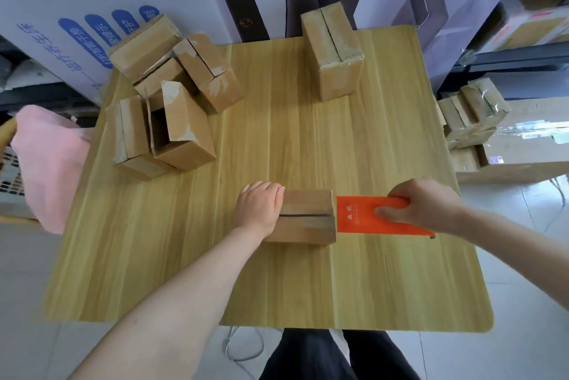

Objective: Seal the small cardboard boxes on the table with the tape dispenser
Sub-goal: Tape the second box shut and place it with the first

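Left hand (260, 207) grips the cardboard box (304, 202); right hand (421, 210) clasps the orange tape dispenser (360, 215) at its end. If the box slides, tape may miss the seam (303, 215).

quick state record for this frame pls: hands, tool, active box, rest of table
active box: small brown cardboard box, near centre of light wooden table, top seam shows no tape
left hand: holds the box's left end
right hand: grips flat orange tape dispenser at the box's right end
waiting: pile of cardboard boxes far left; one upright cardboard box far right
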A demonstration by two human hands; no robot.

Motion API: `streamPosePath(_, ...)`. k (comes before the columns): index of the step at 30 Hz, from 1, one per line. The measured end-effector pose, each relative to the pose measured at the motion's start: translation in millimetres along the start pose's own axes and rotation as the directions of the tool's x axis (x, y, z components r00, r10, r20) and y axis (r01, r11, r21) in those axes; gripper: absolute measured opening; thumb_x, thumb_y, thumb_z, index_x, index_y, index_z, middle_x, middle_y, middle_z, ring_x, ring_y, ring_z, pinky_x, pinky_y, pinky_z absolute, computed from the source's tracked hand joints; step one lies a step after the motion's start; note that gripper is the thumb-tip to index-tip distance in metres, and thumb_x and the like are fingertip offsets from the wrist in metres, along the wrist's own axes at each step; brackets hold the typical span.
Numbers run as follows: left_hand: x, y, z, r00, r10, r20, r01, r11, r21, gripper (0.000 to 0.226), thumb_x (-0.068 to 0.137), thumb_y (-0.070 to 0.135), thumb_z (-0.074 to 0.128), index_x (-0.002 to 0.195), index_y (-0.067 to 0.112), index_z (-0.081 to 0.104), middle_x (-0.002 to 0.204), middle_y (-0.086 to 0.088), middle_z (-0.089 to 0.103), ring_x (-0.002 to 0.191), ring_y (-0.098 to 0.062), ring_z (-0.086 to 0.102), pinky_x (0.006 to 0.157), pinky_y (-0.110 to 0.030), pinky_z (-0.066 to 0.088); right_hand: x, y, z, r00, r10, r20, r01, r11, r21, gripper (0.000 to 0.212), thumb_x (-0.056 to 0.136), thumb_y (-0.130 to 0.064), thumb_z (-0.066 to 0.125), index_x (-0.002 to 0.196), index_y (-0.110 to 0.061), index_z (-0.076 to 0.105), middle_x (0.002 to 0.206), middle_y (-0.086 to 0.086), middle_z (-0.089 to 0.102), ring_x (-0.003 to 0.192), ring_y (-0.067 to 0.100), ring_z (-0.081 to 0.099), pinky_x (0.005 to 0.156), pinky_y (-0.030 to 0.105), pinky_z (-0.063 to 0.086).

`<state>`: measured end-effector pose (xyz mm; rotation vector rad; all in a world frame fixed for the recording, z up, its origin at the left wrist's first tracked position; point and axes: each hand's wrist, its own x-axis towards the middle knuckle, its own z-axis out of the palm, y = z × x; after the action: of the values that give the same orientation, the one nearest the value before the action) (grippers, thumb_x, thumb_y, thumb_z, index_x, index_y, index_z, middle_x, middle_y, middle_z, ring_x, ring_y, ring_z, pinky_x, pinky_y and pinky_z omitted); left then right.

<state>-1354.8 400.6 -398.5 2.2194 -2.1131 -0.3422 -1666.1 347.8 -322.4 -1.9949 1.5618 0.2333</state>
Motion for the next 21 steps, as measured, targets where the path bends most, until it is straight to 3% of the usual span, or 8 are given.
streamPosePath(4, -0.3, 1.4, 0.1, 1.000, 0.002, -0.018, -0.003, 1.000, -0.009, 0.052, 0.099, 0.035, 0.017, 0.092, 0.019, 0.066, 0.092, 0.005, 0.067, 0.092, -0.020, 0.057, 0.085, -0.035, 0.038, -6.7, 29.1, 5.5, 1.000, 0.017, -0.020, -0.018, 0.999, -0.048, 0.042, 0.074, -0.067, 0.058, 0.058, -0.028, 0.058, 0.053, -0.010, 0.058, 0.050, 0.007, 0.060, 0.040, 0.019, 0.034)
streamPosePath(7, -1.1, 1.7, -0.2, 1.000, -0.003, -0.024, 0.003, 1.000, -0.011, 0.055, 0.099, 0.036, 0.015, 0.092, 0.018, 0.067, 0.091, 0.005, 0.067, 0.092, -0.020, 0.057, 0.087, -0.035, 0.038, -1.2, 13.2, 16.4, 1.000, 0.026, -0.007, -0.027, 0.993, -0.119, 0.044, 0.075, -0.069, 0.053, 0.065, -0.027, 0.061, 0.060, -0.009, 0.059, 0.049, 0.008, 0.058, 0.040, 0.019, 0.035)
streamPosePath(11, -0.9, 2.7, -0.9, 0.999, -0.010, -0.037, 0.010, 1.000, -0.007, 0.051, 0.100, 0.034, 0.020, 0.092, 0.018, 0.067, 0.090, 0.005, 0.067, 0.091, -0.019, 0.057, 0.086, -0.034, 0.038, 18.2, -23.1, 16.9, 1.000, 0.021, -0.011, -0.023, 0.965, -0.261, 0.044, 0.078, -0.065, 0.053, 0.074, -0.022, 0.061, 0.067, -0.008, 0.057, 0.063, 0.015, 0.056, 0.046, 0.023, 0.029)
streamPosePath(15, -1.7, 2.3, 0.1, 0.999, 0.002, -0.046, -0.002, 1.000, 0.001, 0.050, 0.100, 0.034, 0.019, 0.090, 0.019, 0.065, 0.088, 0.006, 0.066, 0.089, -0.018, 0.056, 0.086, -0.034, 0.037, 32.7, -53.0, 4.5, 0.998, 0.056, 0.011, -0.049, 0.936, -0.349, 0.036, 0.080, -0.052, 0.058, 0.064, -0.021, 0.048, 0.062, -0.005, 0.052, 0.052, 0.013, 0.047, 0.044, 0.023, 0.028)
streamPosePath(21, -1.0, 3.2, -3.3, 0.999, 0.028, -0.040, -0.028, 0.999, 0.024, 0.049, 0.099, 0.034, 0.015, 0.084, 0.021, 0.060, 0.083, 0.007, 0.063, 0.085, -0.018, 0.054, 0.082, -0.034, 0.040, 46.3, -103.2, -12.2, 0.991, 0.125, 0.039, -0.091, 0.867, -0.490, 0.021, 0.079, -0.031, 0.059, 0.064, -0.021, 0.049, 0.060, -0.007, 0.049, 0.049, 0.013, 0.043, 0.044, 0.022, 0.027)
